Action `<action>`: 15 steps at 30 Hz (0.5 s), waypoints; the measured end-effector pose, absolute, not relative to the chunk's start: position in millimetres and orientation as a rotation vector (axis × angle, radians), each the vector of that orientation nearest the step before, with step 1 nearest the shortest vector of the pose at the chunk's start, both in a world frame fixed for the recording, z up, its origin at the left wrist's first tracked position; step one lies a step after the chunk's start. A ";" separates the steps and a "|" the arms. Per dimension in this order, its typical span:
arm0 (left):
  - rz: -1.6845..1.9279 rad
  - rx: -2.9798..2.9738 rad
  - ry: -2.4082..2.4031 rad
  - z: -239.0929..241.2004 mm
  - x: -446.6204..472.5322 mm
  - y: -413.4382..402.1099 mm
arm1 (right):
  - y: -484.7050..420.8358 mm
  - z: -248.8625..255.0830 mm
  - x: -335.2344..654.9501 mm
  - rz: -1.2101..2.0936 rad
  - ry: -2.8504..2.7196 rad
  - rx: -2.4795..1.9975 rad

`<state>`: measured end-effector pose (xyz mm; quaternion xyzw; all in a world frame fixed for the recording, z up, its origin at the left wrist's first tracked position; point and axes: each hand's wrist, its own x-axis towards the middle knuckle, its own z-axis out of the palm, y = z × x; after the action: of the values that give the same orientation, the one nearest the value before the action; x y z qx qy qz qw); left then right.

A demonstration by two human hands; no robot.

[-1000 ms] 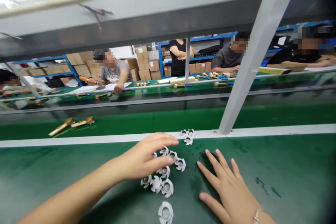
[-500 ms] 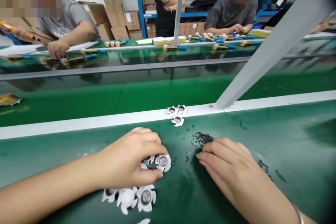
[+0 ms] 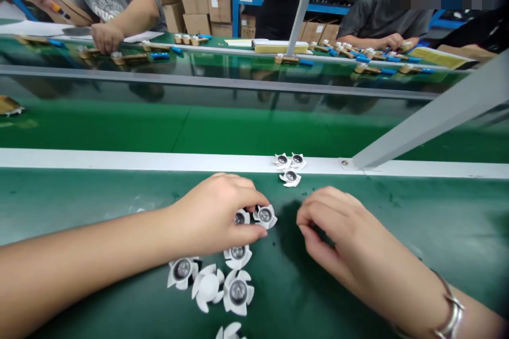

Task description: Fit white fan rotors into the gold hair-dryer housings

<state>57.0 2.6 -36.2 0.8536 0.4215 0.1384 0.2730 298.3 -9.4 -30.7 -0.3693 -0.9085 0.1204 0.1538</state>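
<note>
My left hand (image 3: 222,214) pinches a small white fan impeller (image 3: 265,215) with a dark round hub between thumb and forefinger, just above the green bench top. Another impeller (image 3: 240,217) shows under its fingers. Below it lie several more, among them a hub-up impeller (image 3: 238,292) and one turned over (image 3: 208,287) with its plain white face showing. My right hand (image 3: 334,233) is held above the bench to the right, thumb and fingertips pressed together. Whatever is between those fingertips is too small or hidden to make out. A single black speck (image 3: 273,243) lies between the hands.
Three impellers (image 3: 291,177) sit at the white rail (image 3: 159,160) behind my hands. A slanting grey post (image 3: 429,116) rises from the rail at the right. Across the green belt (image 3: 222,127), people handle wooden-coloured parts with blue ends (image 3: 137,57).
My right hand has lifted away from the pile of small black pieces, which is now hidden, and its fingertips have come level with the left hand's impeller. The view has tilted.
</note>
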 end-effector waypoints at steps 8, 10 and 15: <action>0.462 2.237 1.113 -41.0 57.9 5.0 | 2.0 -40.7 262.6 0.450 -2.578 -0.950; 0.474 2.235 1.102 -42.0 57.8 6.0 | 1.5 -44.0 261.9 0.374 -2.574 -0.940; 0.485 2.228 1.099 -42.1 57.7 7.7 | -1.9 -44.3 260.3 0.178 -2.584 -0.915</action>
<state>57.7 7.7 -42.1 0.8395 0.4143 0.1828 0.3002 260.3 -1.9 -44.3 -0.3266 -0.9224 0.0636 0.1961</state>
